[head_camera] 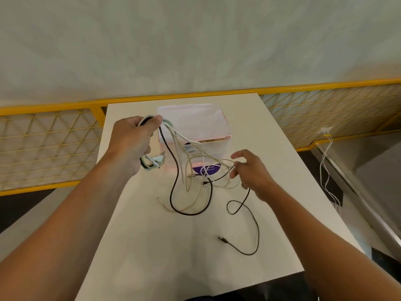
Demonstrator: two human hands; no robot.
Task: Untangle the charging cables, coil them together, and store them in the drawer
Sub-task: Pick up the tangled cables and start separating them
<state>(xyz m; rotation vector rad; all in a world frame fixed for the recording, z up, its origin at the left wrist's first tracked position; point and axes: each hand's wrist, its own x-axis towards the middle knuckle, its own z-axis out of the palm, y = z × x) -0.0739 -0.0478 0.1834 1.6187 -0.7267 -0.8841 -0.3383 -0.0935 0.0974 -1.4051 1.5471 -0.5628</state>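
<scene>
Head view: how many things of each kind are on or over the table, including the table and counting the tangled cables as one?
Hands: 2 (left hand, right hand)
Cable tangle: 1
Drawer unit: 1
Table: 1
Total: 5
The black and whitish strands are too entwined to count one by one.

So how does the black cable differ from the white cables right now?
Colour: the black cable is dark, the white cables pale. Pose: the black cable trails far over the table toward the person, plug end lying flat; the white cables hang in tangled loops near the right hand, before the drawer box. Shared: both run up into the left hand, which grips them.
</scene>
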